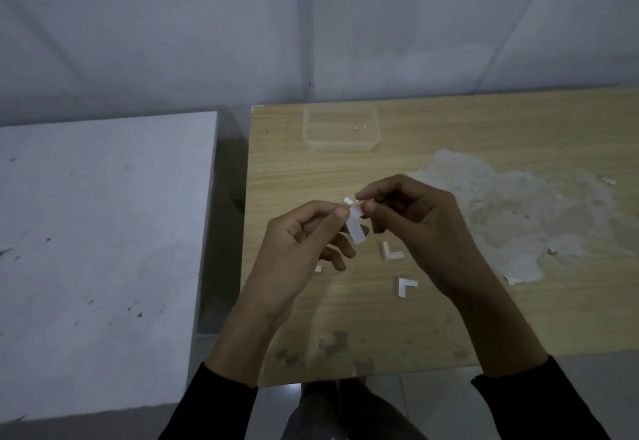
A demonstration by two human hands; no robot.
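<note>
A small white L-shaped piece [355,227] is held above the wooden table [449,308], between both hands. My left hand [304,242] pinches it from the left with thumb and forefinger, and my right hand [411,215] pinches its upper end from the right. Two more white L-shaped pieces lie on the table just below my right hand, one nearer my hands [390,251] and one closer to me [405,287]. A tiny white scrap [318,268] shows under my left hand's fingers.
A clear plastic container [340,128] stands near the table's far edge. A large pale, peeled patch [525,218] covers the table's right side. A white block surface [96,249] lies to the left, across a dark gap. Grey walls stand behind.
</note>
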